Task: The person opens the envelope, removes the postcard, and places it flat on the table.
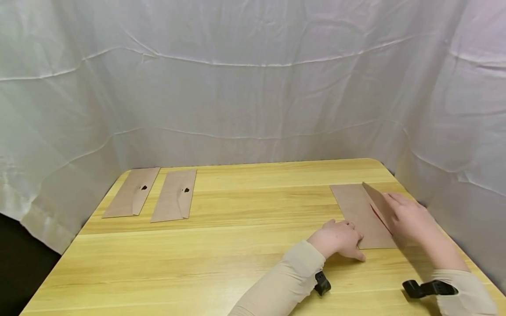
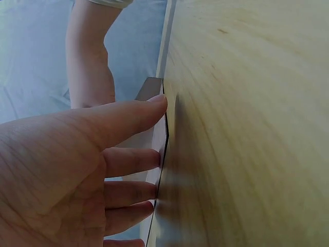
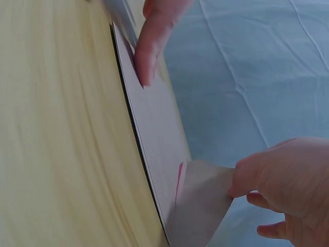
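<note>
"Where does the envelope (image 1: 353, 202) lie?"

"On the right part of the table (image 1: 237, 263), flat on the wood, with its flap (image 1: 380, 202) lifted on the right-hand side."

"What does it look like?"

"Plain, a dull pinkish brown, thin, with straight edges and a four-cornered body. A narrow red streak (image 1: 381, 220) shows along the raised flap, and the flap itself slants up from the body."

"And the hands?"

"The right hand (image 1: 409, 217) pinches the flap by its edge. The left hand (image 1: 341, 239) has its fingers (image 2: 131, 160) loosely extended, the tips resting on the body near its left side, gripping nothing."

"Anything else around?"

"Two more in the same colour at the far left: an outer closed envelope (image 1: 128, 195) and an inner closed envelope (image 1: 171, 197), side by side, apart from each other. Each has its flap down and a small dark mark near the flap's edge. A pale, creased curtain (image 1: 257, 105) hangs behind the table."
</note>
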The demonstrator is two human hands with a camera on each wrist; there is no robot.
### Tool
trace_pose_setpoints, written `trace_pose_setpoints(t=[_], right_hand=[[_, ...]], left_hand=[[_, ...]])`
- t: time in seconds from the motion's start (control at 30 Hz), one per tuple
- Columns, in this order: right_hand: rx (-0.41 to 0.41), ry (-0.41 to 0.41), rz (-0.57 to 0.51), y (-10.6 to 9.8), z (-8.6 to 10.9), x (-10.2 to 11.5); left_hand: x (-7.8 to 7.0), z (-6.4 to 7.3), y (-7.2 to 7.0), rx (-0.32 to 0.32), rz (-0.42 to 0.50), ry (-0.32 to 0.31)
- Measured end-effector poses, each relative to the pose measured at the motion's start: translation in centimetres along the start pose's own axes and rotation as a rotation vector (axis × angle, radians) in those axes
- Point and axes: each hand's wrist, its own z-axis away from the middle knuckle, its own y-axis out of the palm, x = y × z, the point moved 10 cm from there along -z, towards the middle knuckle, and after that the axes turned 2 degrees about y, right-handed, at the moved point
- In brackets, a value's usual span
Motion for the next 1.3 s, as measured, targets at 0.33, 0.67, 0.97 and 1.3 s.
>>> trace_pose_setpoints(t=[0.33, 0.67, 0.97, 1.3], right_hand=[[0.213, 0.135, 0.037, 2.2, 0.7, -3.3], [0.373, 0.214, 0.015, 4.0, 2.3, -5.2], [0.436, 0.204, 0.037, 5.1, 3.0, -5.7], [0.458, 0.159, 0.014, 5.6, 2.5, -4.6]], left_hand=[[-0.1, 0.1, 0.0, -0.003, -0.010, 0.005], [-0.5, -0.2, 0.1, -0.010, -0.008, 0.017], [-0.6, -0.3, 0.2, -0.031, 0.000, 0.041], [-0.2, -0.5, -0.3, -0.056, 0.008, 0.045]])
